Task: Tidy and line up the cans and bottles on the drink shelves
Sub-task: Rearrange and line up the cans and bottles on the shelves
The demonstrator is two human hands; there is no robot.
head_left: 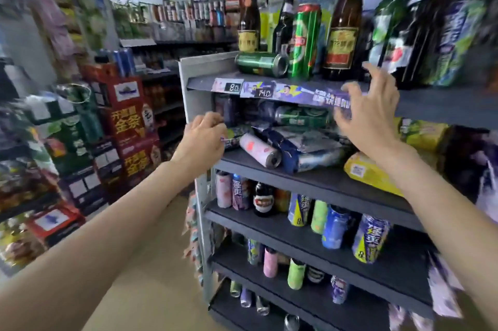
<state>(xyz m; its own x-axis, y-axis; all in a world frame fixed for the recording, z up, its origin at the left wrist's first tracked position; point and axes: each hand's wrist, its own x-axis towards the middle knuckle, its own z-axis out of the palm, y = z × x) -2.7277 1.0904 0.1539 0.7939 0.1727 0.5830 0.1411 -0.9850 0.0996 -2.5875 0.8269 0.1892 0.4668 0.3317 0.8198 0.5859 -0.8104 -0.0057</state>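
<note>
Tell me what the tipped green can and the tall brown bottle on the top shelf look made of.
Tipped green can: seemingly thin metal, glossy print, with a silvery rimmed end. Tall brown bottle: likely glass, dark amber and shiny with light streaks, paper-looking label.

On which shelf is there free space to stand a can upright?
Bare dark board shows on the third shelf in front of the standing cans, and on the second shelf's front strip beside the pink can. The top shelf is crowded.
</note>
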